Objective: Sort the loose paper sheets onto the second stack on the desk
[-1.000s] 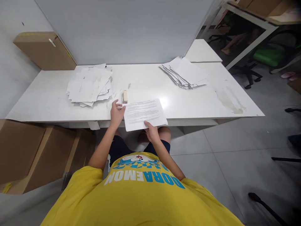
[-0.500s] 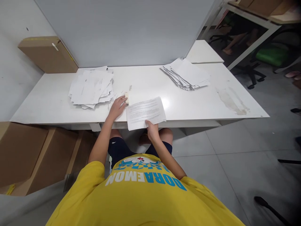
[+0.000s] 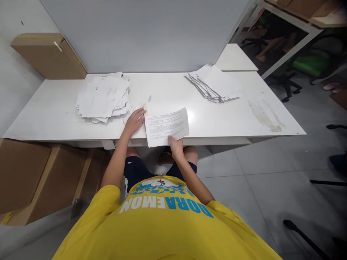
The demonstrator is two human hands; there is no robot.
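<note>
A small cream stapler (image 3: 145, 109) stands on the white desk (image 3: 162, 88), with the fingers of my left hand (image 3: 135, 122) closed around its left side. My right hand (image 3: 176, 146) grips the lower edge of a few printed sheets (image 3: 166, 126), thumb on top and fingers hidden underneath. The upper left corner of these sheets meets the front end of the stapler, which the paper now covers. The sheets are slightly bowed and reach over the desk's front edge.
A loose pile of papers (image 3: 101, 96) lies on the left of the desk. Another fanned pile (image 3: 217, 85) is at the back right. A cardboard box (image 3: 51, 57) leans in the far left corner; larger cardboard boxes (image 3: 56, 184) stand below left. A grey panel (image 3: 151, 36) rises behind.
The sheets have moved slightly up towards the stapler, and their corner now hides its metal front end. My left hand stays on the stapler. The view has shifted a little.
</note>
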